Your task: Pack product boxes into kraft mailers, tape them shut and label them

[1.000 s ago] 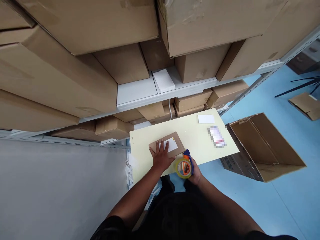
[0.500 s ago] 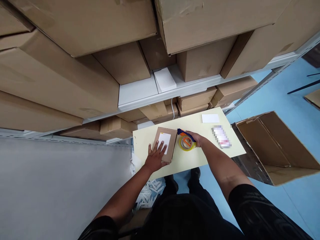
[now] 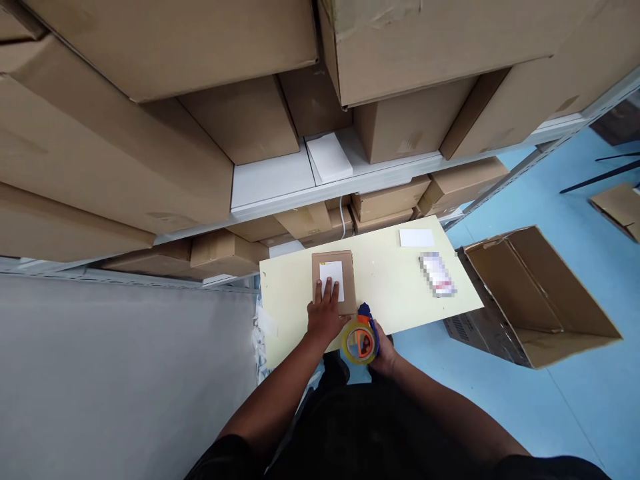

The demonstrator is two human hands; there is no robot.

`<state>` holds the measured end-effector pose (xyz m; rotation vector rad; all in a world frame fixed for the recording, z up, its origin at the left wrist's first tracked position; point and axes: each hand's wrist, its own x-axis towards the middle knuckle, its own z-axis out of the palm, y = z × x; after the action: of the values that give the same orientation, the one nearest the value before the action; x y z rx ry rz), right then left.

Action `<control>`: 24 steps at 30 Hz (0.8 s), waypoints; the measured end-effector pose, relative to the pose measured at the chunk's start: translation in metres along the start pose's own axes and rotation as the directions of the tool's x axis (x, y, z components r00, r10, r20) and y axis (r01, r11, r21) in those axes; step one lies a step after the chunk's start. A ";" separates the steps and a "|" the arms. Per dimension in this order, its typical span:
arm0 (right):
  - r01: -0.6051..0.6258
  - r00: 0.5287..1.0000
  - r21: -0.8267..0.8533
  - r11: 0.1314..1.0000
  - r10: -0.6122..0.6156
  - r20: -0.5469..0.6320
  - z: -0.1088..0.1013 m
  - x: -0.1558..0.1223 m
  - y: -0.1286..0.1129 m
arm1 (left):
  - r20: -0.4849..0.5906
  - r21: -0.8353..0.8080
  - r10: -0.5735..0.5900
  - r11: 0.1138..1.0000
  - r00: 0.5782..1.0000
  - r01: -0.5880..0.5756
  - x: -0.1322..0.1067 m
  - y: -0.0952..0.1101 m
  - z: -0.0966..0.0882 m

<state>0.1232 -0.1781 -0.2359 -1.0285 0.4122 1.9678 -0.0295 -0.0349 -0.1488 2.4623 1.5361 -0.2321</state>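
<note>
A small cardboard box [image 3: 347,267] with a white label [image 3: 331,272] on top lies on a pale yellow table [image 3: 385,293]. My left hand [image 3: 326,317] rests on the box's near part, fingers spread over the label. My right hand [image 3: 384,353] is closed around a blue and orange tape dispenser [image 3: 367,327] loaded with a roll of clear yellowish tape [image 3: 349,343]. The dispenser's head is close to the box's near right corner, by the table's front edge. Whether tape is touching the box I cannot tell.
On the table's right lie a white card [image 3: 416,238] and a blurred-out phone-like object [image 3: 437,274]. A large open carton [image 3: 550,287] stands on the blue floor at right. Ahead, shelves [image 3: 273,180] hold several cardboard boxes, and a white stack [image 3: 329,157].
My right hand has brought the tape dispenser down and toward me, to the box's near corner. The box has turned straighter under my left hand, which stays on it.
</note>
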 end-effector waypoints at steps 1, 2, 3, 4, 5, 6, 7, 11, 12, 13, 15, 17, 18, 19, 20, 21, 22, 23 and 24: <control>-0.009 1.000 0.014 1.000 0.009 0.001 -0.002 -0.002 0.005 | 0.003 -0.004 -0.006 1.000 1.000 0.006 -0.002 0.004 0.000; -0.015 1.000 0.012 1.000 0.015 -0.008 -0.003 -0.003 0.004 | 0.007 -0.011 -0.012 1.000 1.000 0.012 -0.005 0.008 0.000; -0.017 1.000 -0.004 1.000 0.017 -0.024 -0.004 -0.004 -0.002 | 0.010 -0.023 -0.018 1.000 1.000 0.018 -0.010 0.011 0.001; -0.021 0.999 -0.026 0.999 0.020 -0.039 -0.005 -0.005 -0.012 | 0.012 -0.039 -0.021 0.999 1.000 0.022 -0.016 0.014 0.002; -0.024 0.998 -0.051 0.998 0.021 -0.055 -0.005 -0.006 -0.026 | 0.013 -0.057 -0.017 0.998 1.000 0.018 -0.023 0.017 0.004; -0.028 0.997 -0.074 0.997 0.023 -0.067 -0.005 -0.006 -0.042 | 0.016 -0.072 -0.004 0.997 1.000 0.005 -0.031 0.018 0.006; -0.035 0.996 -0.102 0.994 0.026 -0.083 -0.004 -0.006 -0.059 | 0.021 -0.079 0.020 0.997 1.000 -0.019 -0.039 0.018 0.008; -0.098 0.993 -0.262 0.960 0.079 -0.085 0.008 0.002 -0.124 | 0.067 -0.029 0.195 0.981 0.978 -0.194 -0.057 -0.002 0.006; -0.121 0.991 -0.306 0.944 0.099 -0.088 0.012 0.005 -0.136 | 0.080 -0.013 0.244 0.970 0.966 -0.244 -0.055 -0.011 0.003; -0.131 0.991 -0.339 0.932 0.112 -0.073 0.017 0.009 -0.145 | 0.087 0.002 0.287 0.958 0.954 -0.288 -0.049 -0.020 -0.001; -0.137 0.991 -0.379 0.915 0.131 -0.041 0.028 0.016 -0.160 | 0.062 0.027 0.358 0.933 0.932 -0.360 -0.034 -0.037 -0.007; -0.120 0.993 -0.405 0.907 0.113 -0.041 0.037 0.022 -0.170 | 0.021 0.044 0.375 0.926 0.927 -0.376 -0.019 -0.047 -0.010; -0.111 0.994 -0.419 0.901 0.094 -0.061 0.040 0.023 -0.175 | 0.002 0.049 0.363 0.930 0.932 -0.363 -0.013 -0.049 -0.009; -0.105 0.994 -0.434 0.895 0.075 -0.085 0.041 0.023 -0.179 | -0.014 0.052 0.340 0.939 0.940 -0.339 -0.009 -0.049 -0.008; -0.100 0.993 -0.446 0.889 0.058 -0.106 0.041 0.021 -0.184 | -0.026 0.051 0.315 0.948 0.949 -0.313 -0.006 -0.047 -0.006; -0.093 0.992 -0.454 0.886 0.043 -0.120 0.038 0.017 -0.186 | -0.034 0.048 0.293 0.956 0.956 -0.291 -0.005 -0.045 -0.004; -0.086 0.991 -0.459 0.884 0.028 -0.132 0.032 0.011 -0.187 | -0.040 0.043 0.276 0.961 0.960 -0.274 -0.004 -0.043 -0.003; -0.079 0.990 -0.457 0.886 0.014 -0.144 0.024 0.004 -0.184 | -0.044 0.037 0.264 0.964 0.963 -0.263 -0.004 -0.041 -0.002; -0.065 0.989 -0.444 0.894 -0.001 -0.146 0.014 -0.004 -0.177 | -0.049 0.030 0.254 0.967 0.966 -0.252 -0.004 -0.039 -0.001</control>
<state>0.2602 -0.0691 -0.2074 -1.4670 0.0431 2.0757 -0.0664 -0.0216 -0.1511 2.6691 1.2248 -0.1418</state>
